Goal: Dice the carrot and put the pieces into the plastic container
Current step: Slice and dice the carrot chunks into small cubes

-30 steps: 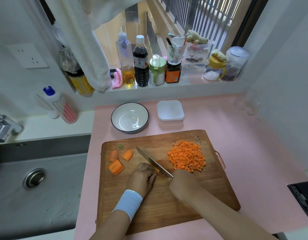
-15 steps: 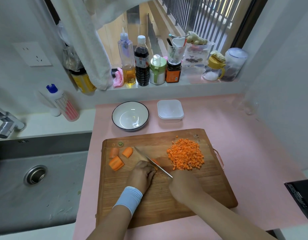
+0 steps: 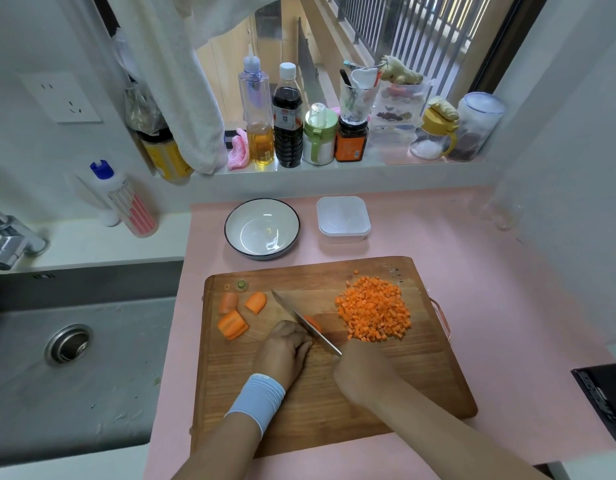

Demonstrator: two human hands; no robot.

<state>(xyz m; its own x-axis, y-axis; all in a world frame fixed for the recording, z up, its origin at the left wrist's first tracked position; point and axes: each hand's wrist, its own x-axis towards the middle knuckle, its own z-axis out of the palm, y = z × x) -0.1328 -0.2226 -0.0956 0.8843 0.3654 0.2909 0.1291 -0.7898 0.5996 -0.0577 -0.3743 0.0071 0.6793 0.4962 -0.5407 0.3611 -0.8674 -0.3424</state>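
**While the knife works, stiff carrot calls for a tucked-finger hold**

Since raw carrot is hard and dense, it should resist the blade and could roll on a rounded side. Each piece is best set flat face down and pinned from above, fingertips tucked back. On the wooden cutting board (image 3: 334, 393), the biggest share of carrot is the pile of small orange dice (image 3: 374, 313) heaped at the far right. Light and loose, these look easier to scrape or scoop up than to pick singly. The plastic container (image 3: 343, 216), white and squarish, apparently with its lid on, sits just beyond the board on the pink counter (image 3: 473, 271). Three thick orange chunks (image 3: 232, 325) lie at the board's far left, cut faces showing. Smallest is the carrot piece (image 3: 313, 322) under the knife (image 3: 299, 320), near the board's middle. The left hand (image 3: 286, 351) has its fingers curled down on it, while the right hand (image 3: 360, 370) is wrapped round the handle.
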